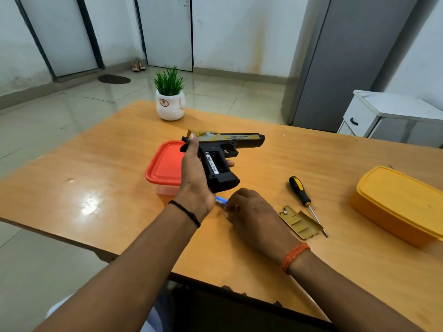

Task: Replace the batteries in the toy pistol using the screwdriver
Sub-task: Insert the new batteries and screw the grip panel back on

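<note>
While left hand [194, 171] grips toy pistol [223, 154] above the table w/ compartment open, one white battery [212, 164] seated, right hand [251, 209] pinches blue battery [221, 201] on tabletop; should match polarity, seat fully.

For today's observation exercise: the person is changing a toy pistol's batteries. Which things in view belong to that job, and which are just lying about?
Belong to the job:
toy pistol, held by the left hand
battery in the grip
blue battery at the right hand
screwdriver
gold battery cover

Lying about:
red-lidded container
yellow container
potted plant
</note>
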